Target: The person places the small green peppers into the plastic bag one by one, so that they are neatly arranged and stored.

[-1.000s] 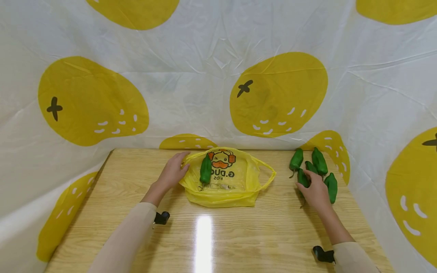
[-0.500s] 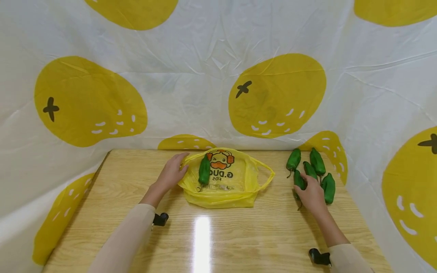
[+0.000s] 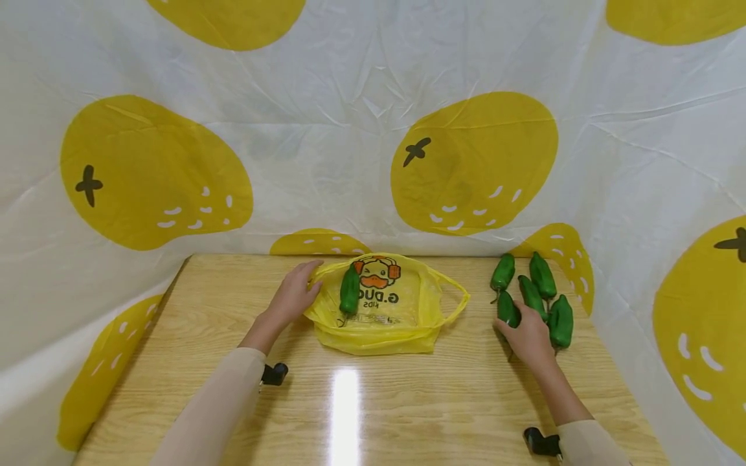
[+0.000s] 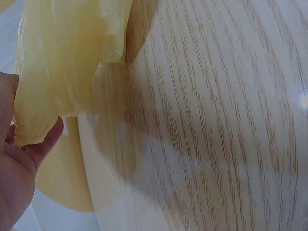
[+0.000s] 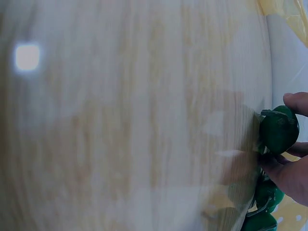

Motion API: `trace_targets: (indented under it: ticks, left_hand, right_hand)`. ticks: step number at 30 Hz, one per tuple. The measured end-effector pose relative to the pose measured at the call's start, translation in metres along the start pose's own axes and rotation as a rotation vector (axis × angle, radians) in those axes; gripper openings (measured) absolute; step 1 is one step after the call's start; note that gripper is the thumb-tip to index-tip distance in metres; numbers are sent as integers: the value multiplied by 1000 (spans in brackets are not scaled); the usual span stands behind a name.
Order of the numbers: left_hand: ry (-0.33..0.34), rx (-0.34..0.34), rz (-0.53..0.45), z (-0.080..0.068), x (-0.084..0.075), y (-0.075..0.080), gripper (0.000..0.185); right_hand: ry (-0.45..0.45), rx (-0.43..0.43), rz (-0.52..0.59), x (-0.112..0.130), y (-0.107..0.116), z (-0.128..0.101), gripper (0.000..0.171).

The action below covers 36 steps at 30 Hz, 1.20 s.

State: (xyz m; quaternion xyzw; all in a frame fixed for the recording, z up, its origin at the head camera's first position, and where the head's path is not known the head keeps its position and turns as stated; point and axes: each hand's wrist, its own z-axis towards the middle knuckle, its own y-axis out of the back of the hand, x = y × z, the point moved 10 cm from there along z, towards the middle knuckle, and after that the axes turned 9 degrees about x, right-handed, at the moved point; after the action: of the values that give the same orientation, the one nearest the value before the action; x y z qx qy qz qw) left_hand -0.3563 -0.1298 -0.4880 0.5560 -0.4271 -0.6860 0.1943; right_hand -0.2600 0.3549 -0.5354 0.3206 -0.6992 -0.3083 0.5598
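A yellow plastic bag (image 3: 379, 342) with a printed duck lies with its mouth spread on the wooden table. One green pepper (image 3: 350, 291) rests inside, against its left part. My left hand (image 3: 293, 294) holds the bag's left edge; in the left wrist view, thumb and fingers pinch the thin yellow film (image 4: 62, 62). At the right, my right hand (image 3: 527, 335) grips another green pepper (image 3: 507, 309), stem toward me. The right wrist view shows that pepper end-on (image 5: 279, 130), between thumb and fingers, low over the table. The palm side is partly hidden.
Several more green peppers surround the right hand: one behind (image 3: 502, 272), one at the far corner (image 3: 543, 277), and one to its right (image 3: 561, 322). A white cloth with yellow fruit prints (image 3: 326, 162) hangs behind the wooden table (image 3: 419, 408).
My right hand has shifted slightly left and toward me with its pepper, apart from the neighbouring peppers. The left hand and the bag have stayed in place.
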Motion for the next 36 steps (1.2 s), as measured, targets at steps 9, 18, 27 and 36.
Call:
trace_targets:
  ticks: [9, 18, 27, 36]
  left_hand:
    - [2, 1, 9, -2, 1, 0, 52]
    - [5, 0, -6, -2, 1, 0, 52]
    - [-3, -7, 4, -1, 0, -2, 51]
    - [-8, -3, 17, 0, -1, -2, 52]
  right_hand:
    - [-31, 24, 2, -4, -3, 0, 82]
    - [-43, 63, 66, -7, -3, -5, 82]
    - [-74, 126, 153, -13, -1, -7, 82]
    - [-67, 134, 236, -5, 8, -10, 81]
